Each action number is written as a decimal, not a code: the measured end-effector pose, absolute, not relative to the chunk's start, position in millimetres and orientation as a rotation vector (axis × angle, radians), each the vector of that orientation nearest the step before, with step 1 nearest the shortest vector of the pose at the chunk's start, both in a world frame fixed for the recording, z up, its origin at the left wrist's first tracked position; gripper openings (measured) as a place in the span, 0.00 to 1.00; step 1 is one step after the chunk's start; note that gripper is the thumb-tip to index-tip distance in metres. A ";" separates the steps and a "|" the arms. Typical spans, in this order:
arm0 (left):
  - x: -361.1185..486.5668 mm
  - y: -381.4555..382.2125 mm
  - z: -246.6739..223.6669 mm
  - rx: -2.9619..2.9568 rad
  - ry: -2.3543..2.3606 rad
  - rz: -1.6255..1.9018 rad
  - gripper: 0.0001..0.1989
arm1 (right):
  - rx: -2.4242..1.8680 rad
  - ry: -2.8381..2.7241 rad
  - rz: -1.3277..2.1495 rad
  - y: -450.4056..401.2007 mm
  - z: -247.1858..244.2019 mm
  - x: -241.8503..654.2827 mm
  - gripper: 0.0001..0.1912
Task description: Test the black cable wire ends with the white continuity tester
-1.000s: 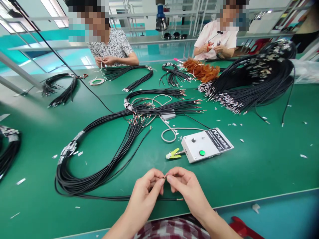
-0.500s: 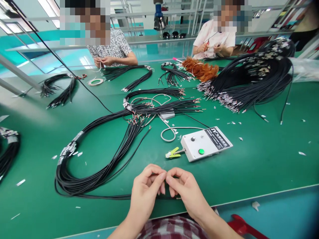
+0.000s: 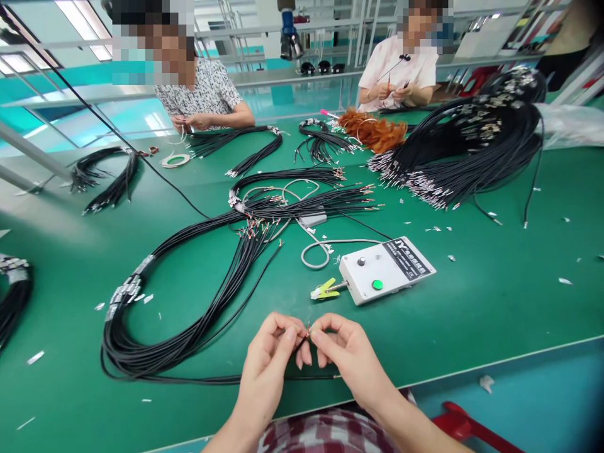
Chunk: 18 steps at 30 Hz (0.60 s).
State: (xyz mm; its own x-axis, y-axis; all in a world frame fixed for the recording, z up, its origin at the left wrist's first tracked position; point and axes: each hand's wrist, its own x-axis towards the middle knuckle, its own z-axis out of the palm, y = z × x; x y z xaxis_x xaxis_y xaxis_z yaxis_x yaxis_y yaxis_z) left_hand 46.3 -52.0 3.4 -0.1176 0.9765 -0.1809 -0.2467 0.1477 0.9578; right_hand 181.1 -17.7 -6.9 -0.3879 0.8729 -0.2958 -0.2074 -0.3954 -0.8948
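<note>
My left hand [image 3: 271,355] pinches the end of a black cable [image 3: 300,345] close to the front edge of the green table. Thin reddish wire ends stick up from that cable between my hands. The fingertips of my right hand [image 3: 346,352] are pressed together at these wire ends. A looped bundle of black cables [image 3: 141,358] lies to the left, and one cable runs behind my hands. Beyond them is a white control box [image 3: 384,270] with a green button and a yellow-green clip [image 3: 325,289] at its left side.
The green table [image 3: 472,314] bears a large heap of black cables [image 3: 476,145] at the back right, brown tufts [image 3: 372,130] beside it, and a tape roll [image 3: 175,160] at the back left. Two people sit opposite. A red stool [image 3: 465,425] stands below the front edge.
My hands have parted slightly, and the black cable's end with its reddish wires now shows between them. The whole view has shifted a little. The person at the right has moved their hands.
</note>
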 end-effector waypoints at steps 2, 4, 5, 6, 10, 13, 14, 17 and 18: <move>45.8 -50.2 6.1 0.834 1.197 1.251 0.13 | -1.050 -1.048 1.860 -17.2 -6.8 180.9 0.21; 46.3 -47.0 8.0 0.861 1.216 1.178 0.14 | -1.052 -1.070 1.859 -17.0 -7.2 180.8 0.21; 46.9 -45.3 8.2 0.880 1.233 1.147 0.15 | -1.057 -1.083 1.855 -17.1 -7.7 181.1 0.21; 47.6 -43.8 7.9 0.895 1.253 1.123 0.15 | -1.063 -1.101 1.846 -17.2 -8.5 181.7 0.20; 50.8 -42.8 3.4 0.901 1.301 1.097 0.14 | -1.082 -1.229 1.744 -17.1 -12.3 186.2 0.17; 52.9 -47.2 0.9 0.990 1.373 1.087 0.11 | -1.103 -1.384 1.634 -15.7 -13.6 190.4 0.14; 53.4 -48.8 0.3 1.068 1.425 1.091 0.10 | -1.115 -1.442 1.585 -15.1 -13.7 192.0 0.13; 53.7 -50.7 -2.3 1.299 1.551 1.107 0.08 | -1.143 -1.606 1.434 -13.4 -14.5 198.8 0.10; 53.2 -50.0 -3.8 1.309 1.559 1.110 0.08 | -1.148 -1.652 1.387 -12.9 -15.2 202.0 0.10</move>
